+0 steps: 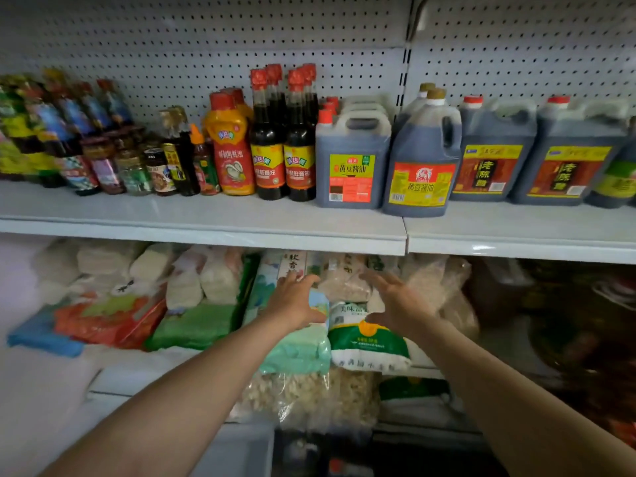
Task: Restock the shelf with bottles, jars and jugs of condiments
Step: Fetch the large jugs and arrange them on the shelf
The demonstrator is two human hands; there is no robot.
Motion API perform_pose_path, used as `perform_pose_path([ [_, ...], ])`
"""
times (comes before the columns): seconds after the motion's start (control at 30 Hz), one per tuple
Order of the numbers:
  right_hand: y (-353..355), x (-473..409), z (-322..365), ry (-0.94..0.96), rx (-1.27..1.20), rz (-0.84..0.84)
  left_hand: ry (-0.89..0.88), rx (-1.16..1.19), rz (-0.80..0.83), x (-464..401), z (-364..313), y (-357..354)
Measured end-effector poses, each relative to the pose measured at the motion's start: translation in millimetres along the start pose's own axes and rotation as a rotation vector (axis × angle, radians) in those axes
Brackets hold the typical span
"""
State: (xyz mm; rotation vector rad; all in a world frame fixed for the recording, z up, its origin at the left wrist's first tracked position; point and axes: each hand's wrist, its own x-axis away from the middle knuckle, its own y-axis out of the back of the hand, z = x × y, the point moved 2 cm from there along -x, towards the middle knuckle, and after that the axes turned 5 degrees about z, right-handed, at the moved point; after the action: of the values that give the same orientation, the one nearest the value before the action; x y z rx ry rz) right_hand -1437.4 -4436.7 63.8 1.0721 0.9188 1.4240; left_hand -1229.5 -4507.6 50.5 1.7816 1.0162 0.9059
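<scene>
Upper shelf (206, 218), left to right: small bottles and jars (103, 160) crowded at the left end, a red squeeze bottle (232, 146), two dark sauce bottles (284, 149), then four large jugs (352, 160) running to the right end, all set back from the front edge. Below the shelf, the left hand (296, 301) and right hand (399, 301) reach forward, fingers spread and empty, apart over bagged goods (364, 332) on the lower level.

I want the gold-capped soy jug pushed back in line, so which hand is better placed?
Probably the right hand: it is open, empty and almost directly beneath the gold-capped jug; the left hand sits further left.
</scene>
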Motion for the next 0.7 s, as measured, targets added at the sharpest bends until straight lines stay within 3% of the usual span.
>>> perform_pose_path([
  [0.33,-102.2,-7.7,-0.4,-0.136,-0.065,0.201,0.087,0.053,0.194,0.1,68.7,-72.9],
  [0.7,-231.0,-8.9,-32.9,-0.113,-0.105,0.45,0.297,0.192,0.332,28.1,119.7,-207.8],
])
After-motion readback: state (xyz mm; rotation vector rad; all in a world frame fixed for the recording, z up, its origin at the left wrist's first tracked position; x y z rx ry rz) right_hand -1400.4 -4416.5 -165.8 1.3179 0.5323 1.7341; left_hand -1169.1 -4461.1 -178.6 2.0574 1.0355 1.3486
